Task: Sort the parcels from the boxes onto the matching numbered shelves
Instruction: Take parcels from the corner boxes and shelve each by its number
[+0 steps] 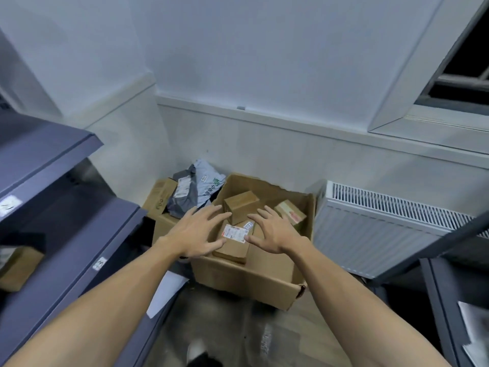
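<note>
While both of your hands are spread wide and hold nothing, the small brown cardboard parcel with the white label (232,242) lies between them, close to the near wall of the big open brown cardboard box (251,283). Your left hand (201,231) is over its left side and your right hand (272,231) is over its right side. I cannot tell if your thumbs touch it yet. If you squeeze only with your fingertips, the parcel could slip and drop back onto the others. It could also bump the plain brown parcel (242,205) by the far wall. Your right thumb covers one corner of the label, so you might read the number wrong and walk to the wrong shelf. The white number tags (99,263) on the grey-blue metal shelves (79,234) at your left are blurry, and I cannot read them. The near right corner of the big box is torn, so pulling on that wall could rip it more. The parcel with the red-marked label (291,211) is half hidden by your right hand. The grey plastic mail bags (185,197) in the second box hide what lies under them.
</note>
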